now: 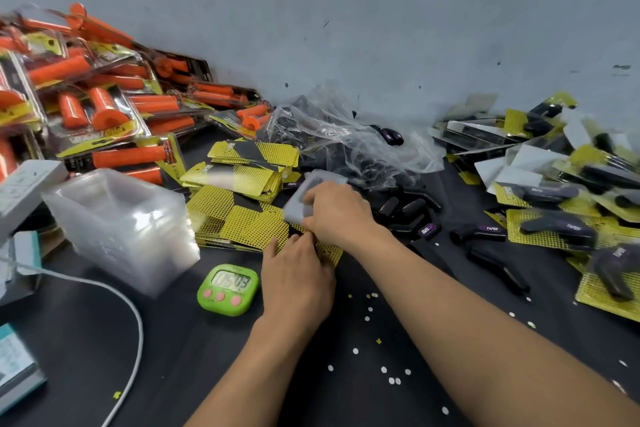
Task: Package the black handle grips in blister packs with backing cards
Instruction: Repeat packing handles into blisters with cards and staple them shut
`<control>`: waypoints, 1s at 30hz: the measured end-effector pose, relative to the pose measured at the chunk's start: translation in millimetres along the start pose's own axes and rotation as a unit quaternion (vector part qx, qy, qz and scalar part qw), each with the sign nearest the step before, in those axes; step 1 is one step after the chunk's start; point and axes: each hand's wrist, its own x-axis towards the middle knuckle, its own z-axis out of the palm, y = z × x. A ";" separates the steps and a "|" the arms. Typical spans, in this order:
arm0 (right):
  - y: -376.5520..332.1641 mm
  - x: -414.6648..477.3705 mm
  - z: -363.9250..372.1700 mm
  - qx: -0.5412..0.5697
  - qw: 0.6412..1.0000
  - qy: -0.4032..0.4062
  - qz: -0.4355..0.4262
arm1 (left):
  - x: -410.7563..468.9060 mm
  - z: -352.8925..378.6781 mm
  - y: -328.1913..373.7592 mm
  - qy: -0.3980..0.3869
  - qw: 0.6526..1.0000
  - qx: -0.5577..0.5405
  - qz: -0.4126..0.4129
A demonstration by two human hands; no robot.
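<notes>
A: Head view, the only one we have. We log the right hand (334, 210) first. Its fingers are curled over the near edge of a clear blister shell (306, 192) and clamped on it. The shell is tilted up above the yellow backing cards (242, 180).

B: Agreed. The left hand (298, 274) lies just beside the right, with its fingertips bent down onto the top card of the nearest stack. We cannot tell whether it pinches that card or only presses on it.

A: Entered as undetermined. On to the task items. The loose black handle grips (405, 208) lie on the dark table (346, 399), just right of the right hand. More sit in a crumpled clear plastic bag (349, 139) against the wall (381, 28).

B: We note finished packs (550, 222), black grips on yellow cards, heaped at the right edge. Packs of orange grips (104, 104) are piled at far left.

A: A nested stack of empty shells (121, 218) stands left of the cards. A green timer (228, 289) sits near the left hand, its digits too soft for us to log.

B: A white cable (131, 308) curves across the lower left. Small white discs (370, 308) are scattered on the table near the right forearm.
</notes>
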 end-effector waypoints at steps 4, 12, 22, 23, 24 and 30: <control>4.0 -9.9 -21.3 0.016 0.998 -0.059 -0.010 | 0.1 0.2 0.7 0.010 1.000 0.002 0.001; 8.4 -19.0 -29.3 -0.020 0.993 -0.109 -0.045 | 1.3 -0.1 1.6 0.004 1.000 0.007 -0.009; 21.8 -14.0 -24.8 0.037 0.995 -0.080 -0.052 | 2.1 1.1 1.8 0.010 1.000 0.005 -0.012; 22.7 -14.3 -26.1 0.045 0.995 -0.069 -0.049 | 2.2 1.5 2.1 0.011 1.000 0.005 -0.012; 23.3 -14.3 -26.5 0.047 0.997 -0.046 -0.042 | 2.5 2.2 2.1 0.012 1.000 0.003 -0.013; 36.7 -16.4 -36.0 0.113 0.970 0.216 0.009 | 2.7 4.0 2.2 0.010 1.000 0.000 -0.013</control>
